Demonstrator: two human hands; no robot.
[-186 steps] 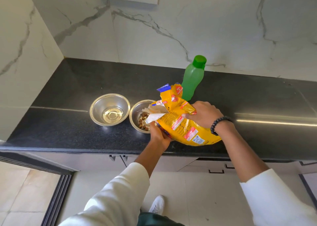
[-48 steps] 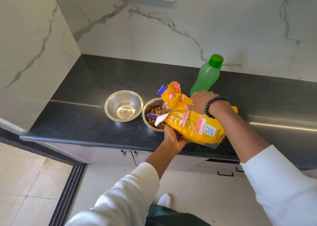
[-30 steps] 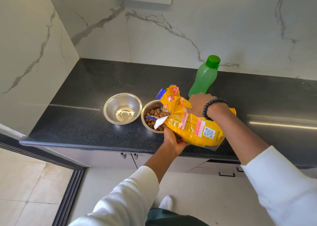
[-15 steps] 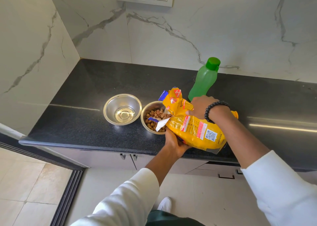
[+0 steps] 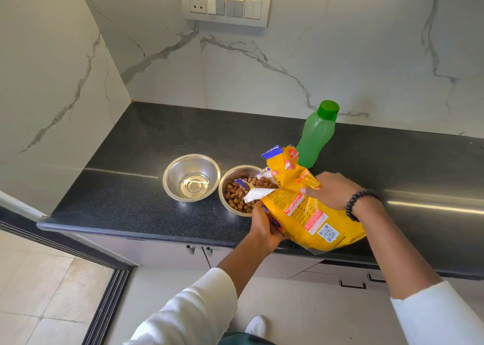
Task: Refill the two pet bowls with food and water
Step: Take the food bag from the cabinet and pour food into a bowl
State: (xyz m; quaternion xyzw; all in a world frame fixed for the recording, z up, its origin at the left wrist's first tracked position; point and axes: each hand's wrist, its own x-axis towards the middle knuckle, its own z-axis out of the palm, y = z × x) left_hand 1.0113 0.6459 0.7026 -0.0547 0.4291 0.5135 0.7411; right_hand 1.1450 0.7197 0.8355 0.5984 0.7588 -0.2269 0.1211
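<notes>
Two steel bowls stand side by side on the black counter (image 5: 131,187). The left bowl (image 5: 171,173) holds a little clear water. The right bowl (image 5: 227,179) holds brown kibble (image 5: 237,196). A yellow pet food bag (image 5: 306,213) is tilted with its torn mouth over the right bowl. My left hand (image 5: 263,228) grips the bag from below near the mouth. My right hand (image 5: 331,191), with a black bead bracelet, holds the bag's upper side. A green bottle (image 5: 315,135) with its green cap on stands upright behind the bag.
Marble walls meet at the counter's back left corner. A switch panel (image 5: 225,4) is on the back wall. The counter's front edge runs just below the bowls, with cabinet handles (image 5: 352,284) beneath and tiled floor below.
The kibble in the right bowl has grown from a small amount to a fuller layer. The bag stays tilted over that bowl in both hands. My head has tilted up slightly.
</notes>
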